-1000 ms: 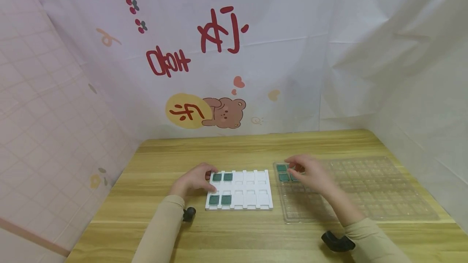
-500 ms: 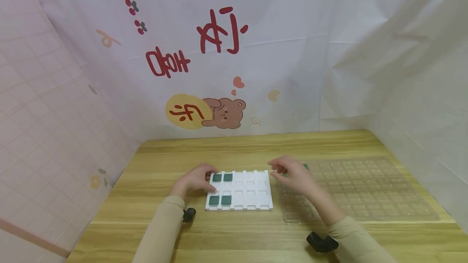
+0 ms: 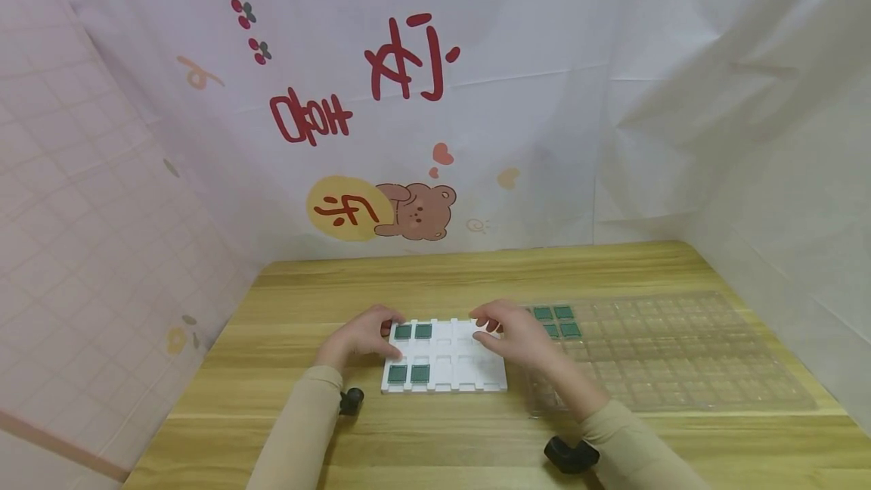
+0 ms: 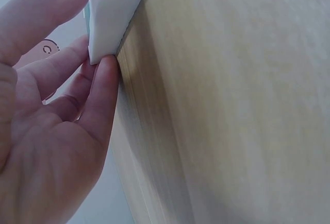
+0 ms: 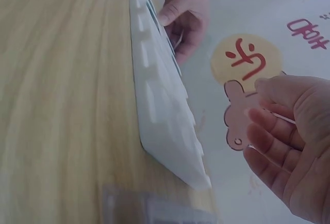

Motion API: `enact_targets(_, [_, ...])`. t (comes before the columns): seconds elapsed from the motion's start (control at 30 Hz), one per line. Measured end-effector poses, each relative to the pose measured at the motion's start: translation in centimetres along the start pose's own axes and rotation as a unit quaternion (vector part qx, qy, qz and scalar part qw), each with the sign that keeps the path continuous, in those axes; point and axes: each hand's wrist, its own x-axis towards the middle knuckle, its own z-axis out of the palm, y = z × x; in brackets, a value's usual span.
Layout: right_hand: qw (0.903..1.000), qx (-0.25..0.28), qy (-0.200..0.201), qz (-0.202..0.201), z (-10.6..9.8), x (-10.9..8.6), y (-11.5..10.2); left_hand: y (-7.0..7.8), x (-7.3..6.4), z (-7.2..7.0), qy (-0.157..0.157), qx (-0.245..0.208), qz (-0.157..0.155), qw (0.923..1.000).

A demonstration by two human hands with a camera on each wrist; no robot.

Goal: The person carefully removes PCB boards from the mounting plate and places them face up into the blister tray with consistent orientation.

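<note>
A white plastic tray (image 3: 444, 387) with rows of pockets lies on the table. Green square chips (image 3: 420, 374) fill its two left columns. My left hand (image 3: 364, 335) grips the tray's left edge; the left wrist view shows fingertips against the corner of the white tray (image 4: 111, 20). Over the tray's upper right corner hovers my right hand (image 3: 513, 335), fingers loosely bent. In the right wrist view no chip shows between the fingers of the right hand (image 5: 289, 141). More green chips (image 3: 564, 312) sit in the left end of a clear tray (image 3: 680, 354), partly hidden by the right hand.
The clear tray stretches toward the wooden table's (image 3: 422, 445) right edge, its other pockets see-through. Printed white cloth (image 3: 544, 134) stands behind the table and along both sides. A black wrist device (image 3: 571, 456) hangs beneath the right wrist, close to the tabletop.
My right hand has moved left from the clear tray's chips to above the white tray's right side, uncovering several chips. The left hand and the white tray have kept their place.
</note>
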Motion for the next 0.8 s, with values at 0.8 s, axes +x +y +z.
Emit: enact_targets(0.8, [0.9973,-0.032,-0.065,-0.01,3.8,2.8,-2.2,-0.5,0.2,0.1,-0.003,-0.012,0.005,0.9999])
